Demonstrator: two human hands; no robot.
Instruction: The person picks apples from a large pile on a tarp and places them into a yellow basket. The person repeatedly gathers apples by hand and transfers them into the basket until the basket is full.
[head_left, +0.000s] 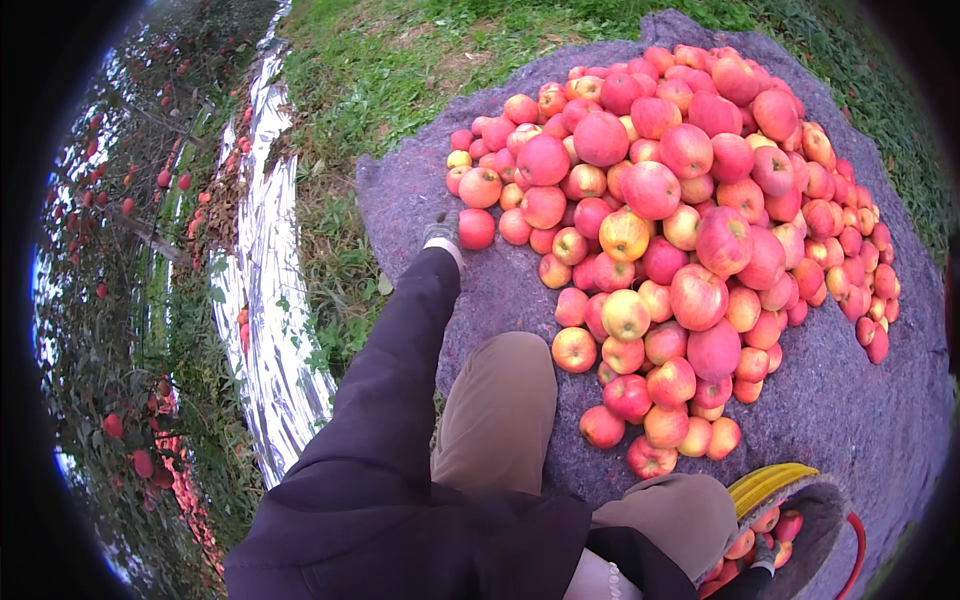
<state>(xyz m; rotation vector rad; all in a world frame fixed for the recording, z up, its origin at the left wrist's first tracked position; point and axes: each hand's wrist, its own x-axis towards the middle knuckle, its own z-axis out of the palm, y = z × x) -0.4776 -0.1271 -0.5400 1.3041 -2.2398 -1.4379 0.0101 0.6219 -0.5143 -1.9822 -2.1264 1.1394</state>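
Observation:
My left hand (442, 229), in a grey glove, reaches out to the left edge of a large heap of red and yellow apples (652, 187). It is right beside a red apple (476, 229). Its fingers are foreshortened, so a grip on that apple is not clear. At the lower right, my right hand (763, 553), also gloved, is down inside a basket (821, 517) with a yellow band and a grey lining. Several apples (740, 544) lie around it there, and its fingers are mostly hidden.
The heap rests on a grey felt blanket (862, 420) spread over grass (360, 82). A red handle (859, 551) curves off the basket's right side. To the left run strips of silver reflective film (262, 300) and trees bearing red apples (112, 426). My knees (499, 412) are at the blanket's near side.

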